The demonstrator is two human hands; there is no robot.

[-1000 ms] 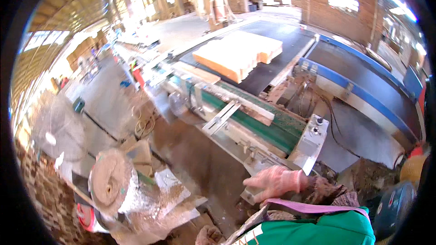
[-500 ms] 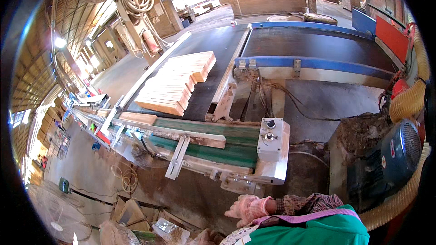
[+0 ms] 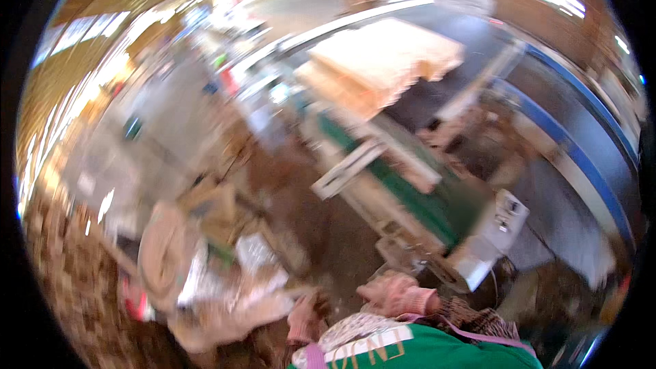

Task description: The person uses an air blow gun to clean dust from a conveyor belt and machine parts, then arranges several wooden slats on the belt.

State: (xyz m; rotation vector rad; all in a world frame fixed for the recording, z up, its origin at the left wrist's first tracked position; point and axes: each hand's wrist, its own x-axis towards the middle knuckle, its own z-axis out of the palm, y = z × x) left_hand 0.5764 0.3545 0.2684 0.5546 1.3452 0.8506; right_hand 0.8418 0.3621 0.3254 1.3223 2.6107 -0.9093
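Note:
My right hand, in a pink knit glove, is low in front of my body, close to the near end of the green-belted conveyor. Its fingers point left, apart though blurred, and nothing shows in them. Beside it on the left is my left hand, gloved too; motion smears its fingers. Light-coloured wooden boards lie side by side on the far part of the line. A grey control box with knobs sits at the conveyor's near end.
A dark belt table with a blue frame stands to the right. On the floor at left are a round tan bundle, cardboard and crumpled clear plastic. A pale guide rail runs over the conveyor.
My view has swung left and down, so the conveyor and boards sit further right, and the picture is blurred. My left hand now shows beside the right one.

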